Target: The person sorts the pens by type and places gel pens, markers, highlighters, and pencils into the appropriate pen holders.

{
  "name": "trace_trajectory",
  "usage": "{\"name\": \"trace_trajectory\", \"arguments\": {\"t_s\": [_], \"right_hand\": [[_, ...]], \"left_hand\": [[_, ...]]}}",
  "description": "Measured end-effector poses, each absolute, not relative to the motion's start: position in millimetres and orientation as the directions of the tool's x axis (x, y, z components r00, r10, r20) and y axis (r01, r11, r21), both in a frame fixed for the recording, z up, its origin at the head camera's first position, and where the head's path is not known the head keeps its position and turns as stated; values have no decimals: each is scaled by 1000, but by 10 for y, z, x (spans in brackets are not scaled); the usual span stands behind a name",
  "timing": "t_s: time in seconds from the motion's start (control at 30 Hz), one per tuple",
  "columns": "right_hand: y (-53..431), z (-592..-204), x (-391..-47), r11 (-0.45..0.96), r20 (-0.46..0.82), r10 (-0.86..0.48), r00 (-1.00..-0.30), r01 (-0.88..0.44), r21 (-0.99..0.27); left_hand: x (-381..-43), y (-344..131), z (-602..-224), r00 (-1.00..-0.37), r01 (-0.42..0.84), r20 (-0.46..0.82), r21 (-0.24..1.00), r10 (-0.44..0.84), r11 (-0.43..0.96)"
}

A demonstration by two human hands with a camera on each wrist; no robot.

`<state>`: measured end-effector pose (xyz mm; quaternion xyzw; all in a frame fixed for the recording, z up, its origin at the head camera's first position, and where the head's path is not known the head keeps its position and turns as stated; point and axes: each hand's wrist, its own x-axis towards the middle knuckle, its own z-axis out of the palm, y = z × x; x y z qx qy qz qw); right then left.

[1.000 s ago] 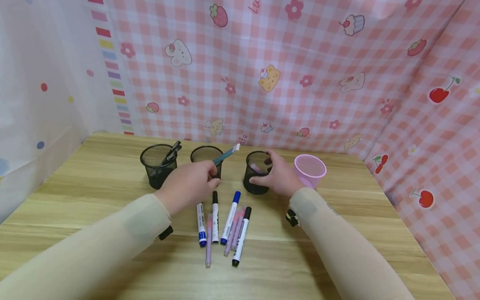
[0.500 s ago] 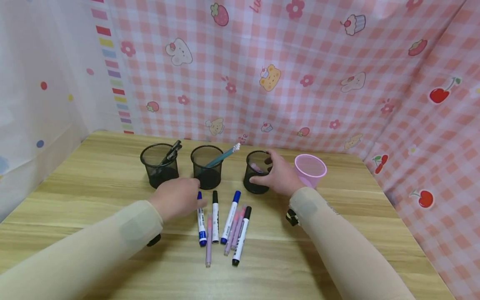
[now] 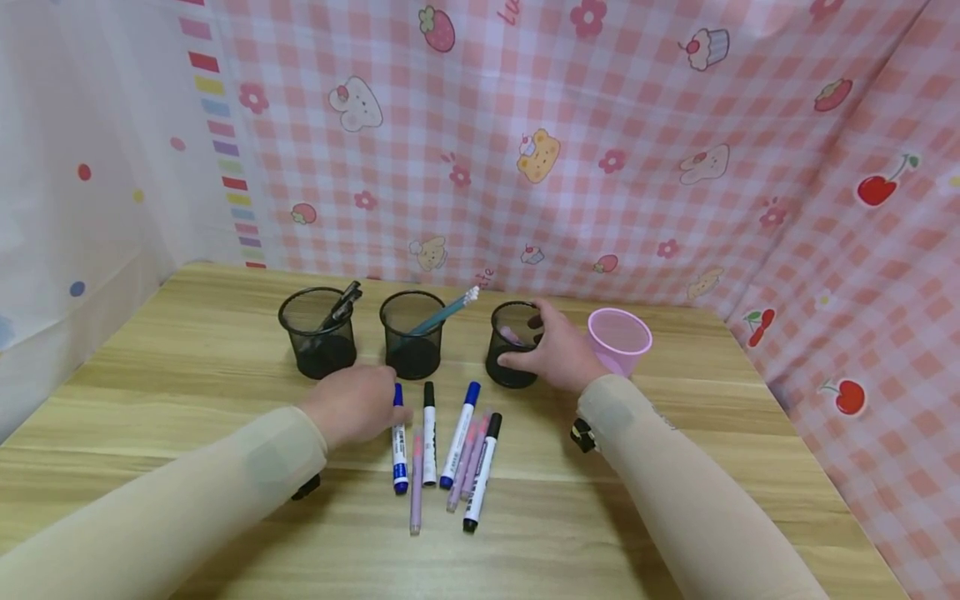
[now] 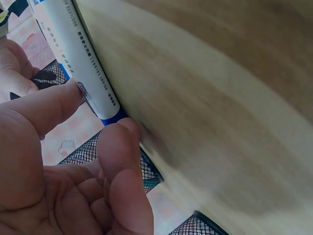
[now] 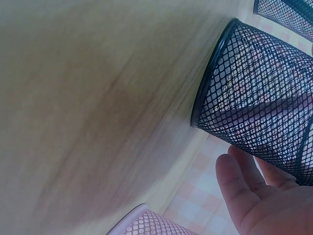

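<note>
A smooth, cylindrical white-and-blue marker lay on the wood-grain table, left of lower centre; on my remote feed the left hand pinched its upper end, the fingers partly hiding the cap. Right of centre, the right hand curved around a round black wire-mesh cup, through which I barely made out a slim purplish pen.

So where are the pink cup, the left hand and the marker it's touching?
Pink cup (image 3: 628, 362): head view, its front wall.
Left hand (image 3: 351, 404): head view, back of the hand.
Marker (image 4: 77, 56): left wrist view, its white barrel.
</note>
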<state>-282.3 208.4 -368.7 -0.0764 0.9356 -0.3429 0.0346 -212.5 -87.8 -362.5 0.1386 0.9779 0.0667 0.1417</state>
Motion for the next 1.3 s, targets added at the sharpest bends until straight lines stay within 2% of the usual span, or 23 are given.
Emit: {"name": "trace_trajectory", "arguments": {"t_s": [1.3], "right_hand": [[2088,-3699,-2830,748,-25,-158,-987,-103,-656]], "left_hand": [[-2140,-831,-3652,-908,245,-298,190,293,951]]}}
